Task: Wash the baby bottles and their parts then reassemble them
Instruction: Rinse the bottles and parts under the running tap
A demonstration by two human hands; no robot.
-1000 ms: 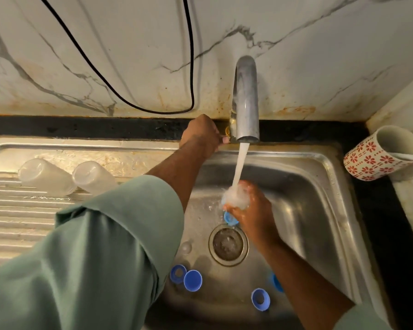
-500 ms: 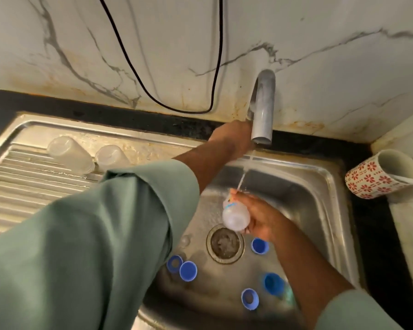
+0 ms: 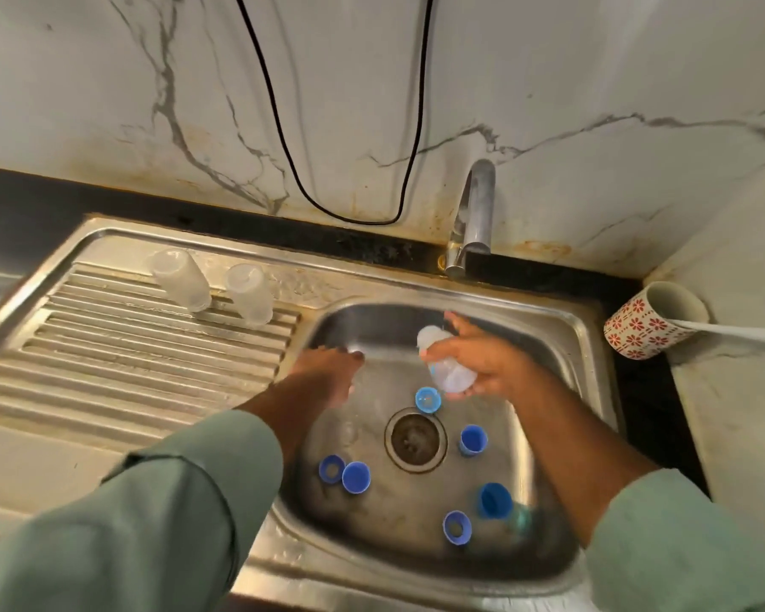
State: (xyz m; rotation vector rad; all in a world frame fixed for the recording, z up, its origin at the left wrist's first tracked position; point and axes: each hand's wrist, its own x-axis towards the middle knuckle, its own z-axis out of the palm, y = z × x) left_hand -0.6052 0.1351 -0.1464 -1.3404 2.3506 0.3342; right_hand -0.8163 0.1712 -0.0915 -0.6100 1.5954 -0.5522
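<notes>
Translucent bottle (image 3: 446,363) tilted in right hand (image 3: 486,368), blue markings, over sink (image 3: 561,329)

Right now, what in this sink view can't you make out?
Head view only:
- Baby bottle: its mouth end is covered by the right hand.
- Left hand: motion-blurred, so whether its fingertips touch the basin is unclear.
- A teal thing beside the blue cap: blurred, not identifiable.
- The white handle in the patterned cup: cut off by the right edge.
</notes>
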